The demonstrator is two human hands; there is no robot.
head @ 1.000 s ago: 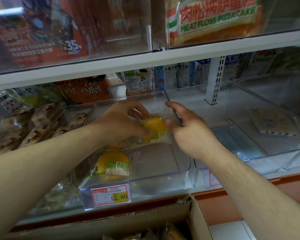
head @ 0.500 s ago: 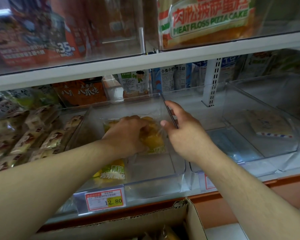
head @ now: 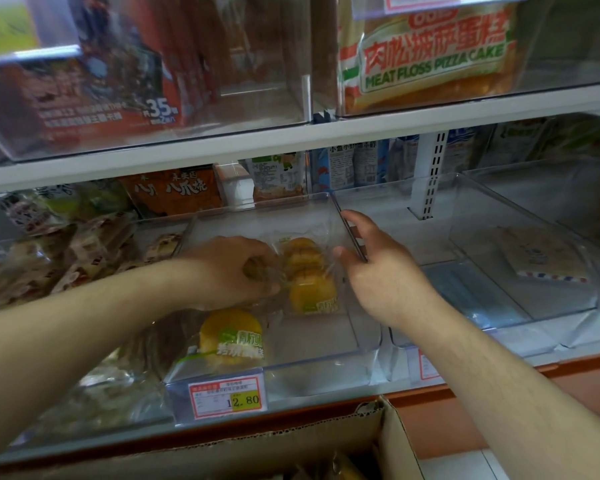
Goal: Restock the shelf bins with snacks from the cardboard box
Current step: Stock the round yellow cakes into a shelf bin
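On the middle shelf (head: pixel 222 157), your two hands work inside and beside a clear plastic bin (head: pixel 368 337) that carries a price tag (head: pixel 227 396) reading 12.80 on its front wall. Your left hand (head: pixel 232 271) reaches down into the bin, its fingers curled round the crinkled wrapper of a snack pack (head: pixel 307 271), a clear bag with a row of round yellow cakes; that grip is closed on the bag's left edge. The pack lies in the back half of the bin, running front to back, its green label toward you. Your right hand (head: pixel 378 268) holds the bin's right wall, thumb inside near the pack, fingers over the rim on the outside, so its grip is narrow and pinched on the plastic edge.

A second yellow cake pack (head: pixel 231 336) lies at the front left of the same bin, just behind the price tag. To the left, another bin holds brown-wrapped snacks (head: pixel 49 258), blurred. To the right stands a further clear bin (head: pixel 520 265) with a flat pale packet (head: pixel 544 254) inside, and blue face masks (head: pixel 471 292) lie on the shelf beside it. Above, an upper bin shows a Meat Floss Pizza Cake bag (head: pixel 426 53). Below the shelf edge, the cardboard box (head: pixel 291 448) sits open, a flap raised at its right corner.
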